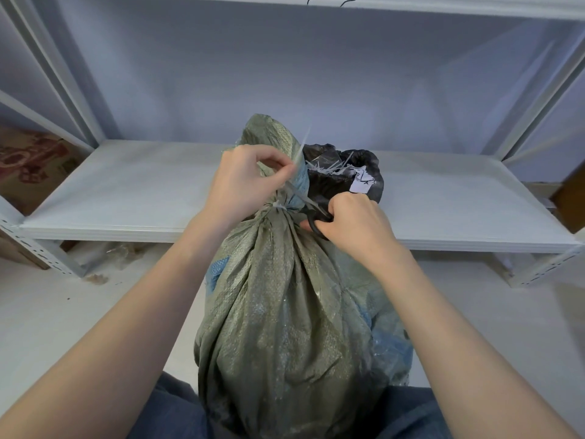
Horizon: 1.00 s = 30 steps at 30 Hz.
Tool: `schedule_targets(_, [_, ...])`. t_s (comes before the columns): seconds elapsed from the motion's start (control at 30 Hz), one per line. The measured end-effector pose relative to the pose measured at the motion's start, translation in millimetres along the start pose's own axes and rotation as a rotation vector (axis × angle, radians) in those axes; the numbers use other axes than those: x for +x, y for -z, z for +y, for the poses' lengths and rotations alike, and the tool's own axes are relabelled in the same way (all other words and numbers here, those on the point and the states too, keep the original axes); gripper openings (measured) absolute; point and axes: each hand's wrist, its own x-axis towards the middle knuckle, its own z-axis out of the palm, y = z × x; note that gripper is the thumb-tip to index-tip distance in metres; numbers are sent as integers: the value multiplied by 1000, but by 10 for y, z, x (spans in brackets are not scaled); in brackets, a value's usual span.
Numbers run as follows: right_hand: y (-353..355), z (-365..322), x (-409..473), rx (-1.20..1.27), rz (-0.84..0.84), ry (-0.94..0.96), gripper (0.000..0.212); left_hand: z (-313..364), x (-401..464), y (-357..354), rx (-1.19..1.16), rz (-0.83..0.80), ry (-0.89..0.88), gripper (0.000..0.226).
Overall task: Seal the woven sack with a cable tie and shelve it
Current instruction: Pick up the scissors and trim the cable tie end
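One woven sack (pixel 285 312): left hand (pixel 243 185) is pinching its one cable tie (pixel 300 150) tail, right hand (pixel 354 223) is gripping one pair of scissors (pixel 311 213).

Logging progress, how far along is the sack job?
Done: the tie is cinched round the sack neck. In hand: the left hand holds the tie's tail up while the right hand sets scissors to it. Left: snip the tail, then lift the sack onto the shelf.

One head-worn view looks forward and down, close over the sack (pixel 285 312), apparently facing the shelf (pixel 142 191).
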Motion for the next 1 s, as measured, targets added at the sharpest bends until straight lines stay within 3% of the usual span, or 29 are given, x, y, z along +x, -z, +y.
schedule_targets(0.2, [147,223,4,96,53,-136,47,90,-3,-4,-101,48,-4,4])
schedule_targets(0.3, [274,385,1,275,8,-221,53,149,-22,-113,-91,21,-8,4])
schedule_targets(0.4, [402,571,28,391,47,-275,47,271,34,-287,-124,-2,6,5])
schedule_targets(0.7, [460,1338,222,131,281,-360,13,718,507,-1345,-109,-144,-16,5])
schedule_targets(0.83, [224,1786,344,116,325,-500,21,600,612,-1877,61,-295,-32,6])
schedule_targets(1.0, [-410,2363,464,46,247,-591,18,333,603,-2520,143,-445,36,8])
